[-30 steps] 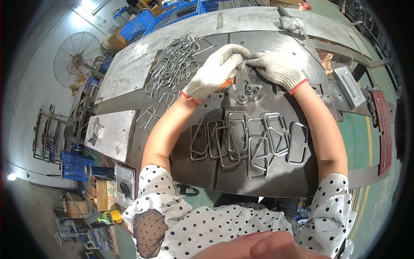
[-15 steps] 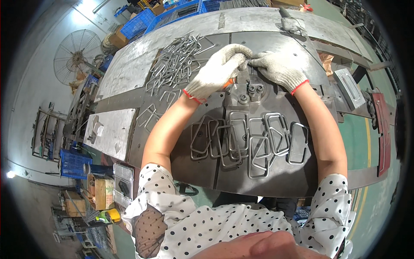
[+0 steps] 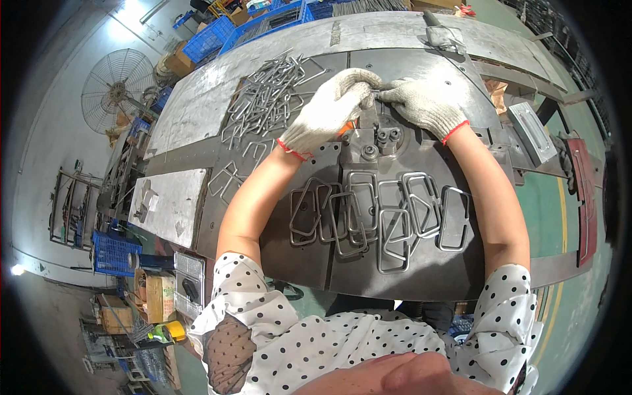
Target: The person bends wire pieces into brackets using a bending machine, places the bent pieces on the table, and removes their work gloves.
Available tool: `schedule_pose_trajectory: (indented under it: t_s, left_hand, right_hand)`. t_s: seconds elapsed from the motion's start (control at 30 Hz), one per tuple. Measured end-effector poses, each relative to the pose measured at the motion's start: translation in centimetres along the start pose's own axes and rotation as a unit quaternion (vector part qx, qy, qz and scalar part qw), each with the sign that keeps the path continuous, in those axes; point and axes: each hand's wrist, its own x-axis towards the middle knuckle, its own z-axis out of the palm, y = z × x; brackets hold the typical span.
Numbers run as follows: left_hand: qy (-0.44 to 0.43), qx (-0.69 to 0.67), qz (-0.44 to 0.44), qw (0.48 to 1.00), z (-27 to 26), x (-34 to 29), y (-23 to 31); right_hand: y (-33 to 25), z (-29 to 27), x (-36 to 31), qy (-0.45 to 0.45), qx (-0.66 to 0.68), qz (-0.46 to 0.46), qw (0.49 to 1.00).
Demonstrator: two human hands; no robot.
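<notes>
Fixture (image 3: 360, 146) ptly hidden by L hand (image 3: 334, 105) & R hand (image 3: 426, 105).

The left forearm (image 3: 260, 194) rose from the lower left of centre, slanting up and rightward to the left wrist (image 3: 294, 143); the gloved left hand (image 3: 332, 105) lay at upper centre, its fingers (image 3: 359, 78) curled over toward the thumb; the right forearm (image 3: 492, 197), bare like the other, leaned up and leftward from the lower right to the right wrist (image 3: 455, 130); the gloved right hand (image 3: 424, 102) pointed left, its fingertips just beside those of the left; whether either hand gripped firmly could not be told.
</notes>
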Motion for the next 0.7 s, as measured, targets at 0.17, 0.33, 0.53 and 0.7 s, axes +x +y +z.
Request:
schedule_pose_trajectory:
  t_s: [0.17,0.33,0.53,0.7]
  left_hand:
    - [-0.002,0.001,-0.007,1.000,0.05,0.03,-0.01]
    - [-0.001,-0.007,-0.016,1.000,0.04,-0.11,0.11]
    - [0.004,0.005,0.007,1.000,0.21,0.07,-0.19]
    - [0.014,0.005,0.030,0.999,0.14,0.19,-0.54]
  right_hand:
    - [-0.17,-0.17,-0.11,0.004,0.001,0.001,1.000]
    - [-0.25,-0.33,-0.06,0.002,0.003,0.003,1.000]
    - [-0.12,-0.20,0.08,-0.001,0.010,0.003,1.000]
    - [-0.01,-0.25,-0.03,0.012,0.028,-0.004,1.000]
